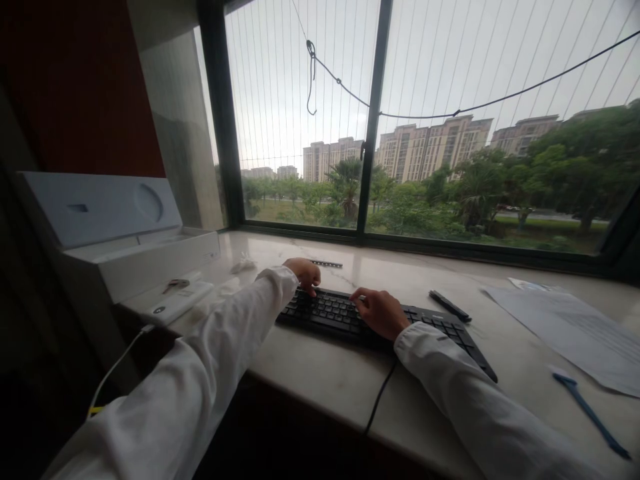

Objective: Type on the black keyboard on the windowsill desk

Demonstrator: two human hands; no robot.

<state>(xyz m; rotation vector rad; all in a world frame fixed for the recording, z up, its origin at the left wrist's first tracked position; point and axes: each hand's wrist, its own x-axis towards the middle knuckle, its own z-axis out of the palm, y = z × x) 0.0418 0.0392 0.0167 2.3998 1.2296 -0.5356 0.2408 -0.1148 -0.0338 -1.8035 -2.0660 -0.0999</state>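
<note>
A black keyboard lies at a slant on the pale marble sill. My left hand is over its far left part; the fingers are curled, and one fingertip points down onto the keys. Whether anything small sits inside that curl is hidden. My right hand rests across the middle of the keyboard, thumb and forefinger a little apart and touching the keys, with nothing seen between them. Behind the keyboard is a thin dark strip. A dark elongated object lies beside its right part.
To the left stands an open white box, with a white power bank-like block and keys before it. Printed paper and a blue-handled tool lie right. A cable hangs over the front edge. Windows rise behind.
</note>
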